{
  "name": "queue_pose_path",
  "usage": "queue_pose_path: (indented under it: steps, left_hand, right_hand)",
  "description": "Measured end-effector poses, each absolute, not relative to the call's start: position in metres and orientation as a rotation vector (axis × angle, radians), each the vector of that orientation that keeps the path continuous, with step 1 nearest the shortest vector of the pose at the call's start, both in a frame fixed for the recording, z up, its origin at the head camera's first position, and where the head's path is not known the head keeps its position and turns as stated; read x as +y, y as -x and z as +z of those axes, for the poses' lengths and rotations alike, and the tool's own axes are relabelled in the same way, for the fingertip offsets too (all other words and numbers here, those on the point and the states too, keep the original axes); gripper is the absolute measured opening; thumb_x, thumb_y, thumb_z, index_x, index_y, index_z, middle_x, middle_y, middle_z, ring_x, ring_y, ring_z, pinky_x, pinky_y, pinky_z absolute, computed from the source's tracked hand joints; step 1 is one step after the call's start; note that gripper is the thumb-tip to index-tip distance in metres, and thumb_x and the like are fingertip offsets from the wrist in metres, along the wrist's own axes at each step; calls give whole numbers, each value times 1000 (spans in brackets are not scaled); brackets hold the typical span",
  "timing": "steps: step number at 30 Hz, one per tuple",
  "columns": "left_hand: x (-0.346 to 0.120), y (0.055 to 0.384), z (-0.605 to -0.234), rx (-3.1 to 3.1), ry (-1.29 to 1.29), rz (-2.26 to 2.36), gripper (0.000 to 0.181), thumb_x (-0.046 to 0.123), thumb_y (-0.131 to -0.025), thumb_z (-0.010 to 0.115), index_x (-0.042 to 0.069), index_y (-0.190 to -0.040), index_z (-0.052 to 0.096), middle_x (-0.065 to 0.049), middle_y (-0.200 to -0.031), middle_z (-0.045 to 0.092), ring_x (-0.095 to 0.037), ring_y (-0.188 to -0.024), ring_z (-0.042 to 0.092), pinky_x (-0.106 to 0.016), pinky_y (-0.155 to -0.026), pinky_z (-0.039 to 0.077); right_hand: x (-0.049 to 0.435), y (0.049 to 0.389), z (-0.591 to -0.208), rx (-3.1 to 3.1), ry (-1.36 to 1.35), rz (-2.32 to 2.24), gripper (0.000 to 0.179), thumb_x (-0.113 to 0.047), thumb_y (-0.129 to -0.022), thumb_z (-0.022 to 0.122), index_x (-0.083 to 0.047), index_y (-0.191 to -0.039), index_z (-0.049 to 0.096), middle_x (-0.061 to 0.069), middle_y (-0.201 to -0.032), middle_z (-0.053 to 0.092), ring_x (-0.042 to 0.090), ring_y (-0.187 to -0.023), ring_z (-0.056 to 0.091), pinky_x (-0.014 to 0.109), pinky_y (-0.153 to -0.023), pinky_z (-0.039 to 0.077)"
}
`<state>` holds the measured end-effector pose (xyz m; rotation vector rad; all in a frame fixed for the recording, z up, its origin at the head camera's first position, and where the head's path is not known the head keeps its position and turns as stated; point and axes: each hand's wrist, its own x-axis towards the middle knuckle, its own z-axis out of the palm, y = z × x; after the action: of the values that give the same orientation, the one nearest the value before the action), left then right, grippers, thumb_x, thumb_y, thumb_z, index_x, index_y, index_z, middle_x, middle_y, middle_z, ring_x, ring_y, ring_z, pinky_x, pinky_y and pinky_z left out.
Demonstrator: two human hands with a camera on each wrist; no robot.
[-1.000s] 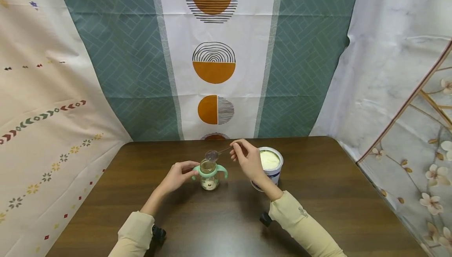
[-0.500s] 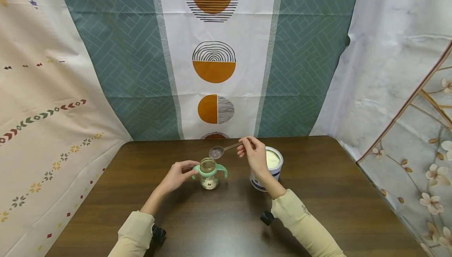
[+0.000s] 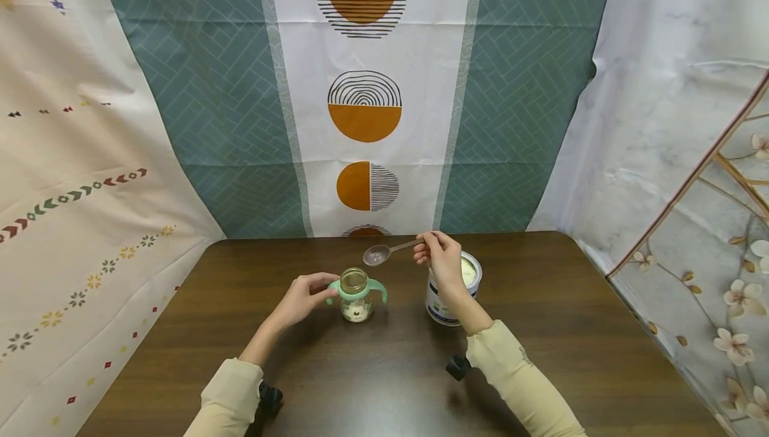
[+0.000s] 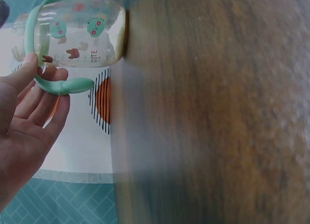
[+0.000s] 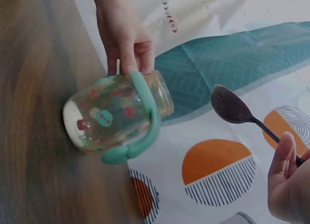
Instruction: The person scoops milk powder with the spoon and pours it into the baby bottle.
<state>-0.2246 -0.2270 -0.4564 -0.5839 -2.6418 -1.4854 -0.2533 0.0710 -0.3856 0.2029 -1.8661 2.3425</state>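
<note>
A clear baby bottle [image 3: 357,310] with a mint-green two-handled collar stands upright and uncapped on the table. Pale powder lies at its bottom, plain in the right wrist view. My left hand [image 3: 302,300] pinches the collar's left handle [image 4: 63,86] between thumb and fingers. Up and to the right of the bottle mouth, my right hand [image 3: 443,263] holds a spoon [image 3: 376,255] by the end of its handle. Only specks of residue show on the bowl of the spoon [image 5: 231,105]. Partly behind my right hand and wrist stands an open white-and-blue can [image 3: 441,305] of pale yellow powder.
The dark wooden table [image 3: 372,377] ends at a patterned cloth backdrop [image 3: 366,150] behind the bottle and can. More patterned cloth hangs at the left and right sides. Each wrist carries a small black camera.
My right hand has drawn the spoon rightward from above the bottle mouth, and the bowl has turned from tipped to flatter. My left hand and the bottle have stayed put.
</note>
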Motion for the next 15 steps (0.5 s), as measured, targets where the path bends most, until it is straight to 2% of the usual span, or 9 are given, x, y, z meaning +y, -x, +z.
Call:
queue_pose_path:
  steps: [4,10,15]
  left_hand:
    - [-227,224,-456,-2656,571,-1477,30,20,-90,68,5,-116,67,-14,-110,71,-18,-98,68,-24,-78,54]
    - [-227,223,-455,-2668,561,-1469,31,21,-90,68,7,-117,67,-13,-112,71,-21,-101,68,-25,-79,54]
    - [-226,223,-455,-2667,572,-1438,31,17,-91,67,3,-119,66,-16,-113,70,-25,-102,68,-25,-79,54]
  right_hand:
    - [77,255,-383,-1800,-145,2397,22,-7,-100,44,4,-92,61,1,-64,61,9,-53,57,17,-52,48]
    - [87,258,-379,-1722,-110,2447,23,-7,-99,44,8,-93,60,-1,-61,60,7,-51,56,16,-50,47]
    - [95,259,-376,-1647,-95,2482,26,-5,-99,42,-1,-82,61,-1,-60,58,8,-51,53,16,-49,45]
